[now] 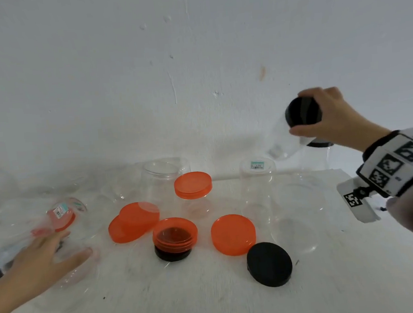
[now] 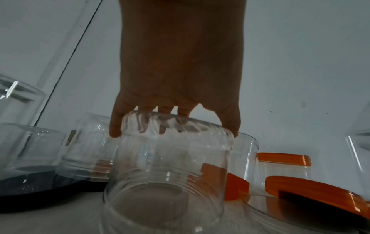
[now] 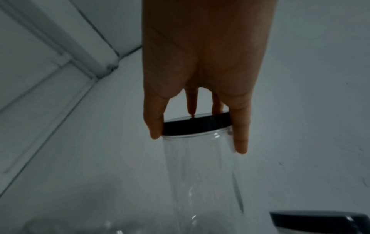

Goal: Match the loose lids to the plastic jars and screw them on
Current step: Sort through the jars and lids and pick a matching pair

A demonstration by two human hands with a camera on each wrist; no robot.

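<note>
My right hand [image 1: 306,114] grips the black lid [image 1: 303,111] of a clear jar [image 1: 283,143], held tilted in the air at the back right; in the right wrist view thumb and fingers [image 3: 241,142] clamp the lid [image 3: 197,125]. My left hand [image 1: 66,244] grips an upside-down clear jar [image 2: 170,166] on the table at the front left, fingers [image 2: 115,129] curled over its base. Loose on the table lie two overlapping orange lids [image 1: 134,221], an upturned orange lid [image 1: 174,233] on a black lid [image 1: 172,254], a flat orange lid [image 1: 232,234] and a black lid [image 1: 269,263].
A jar with an orange lid [image 1: 193,184] stands mid-table before an open jar [image 1: 161,177]. An inverted labelled jar [image 1: 258,182] and a wide clear jar [image 1: 301,210] stand right. A black-lidded jar [image 1: 319,145] is by the wall. More clear jars crowd the left [image 1: 64,217].
</note>
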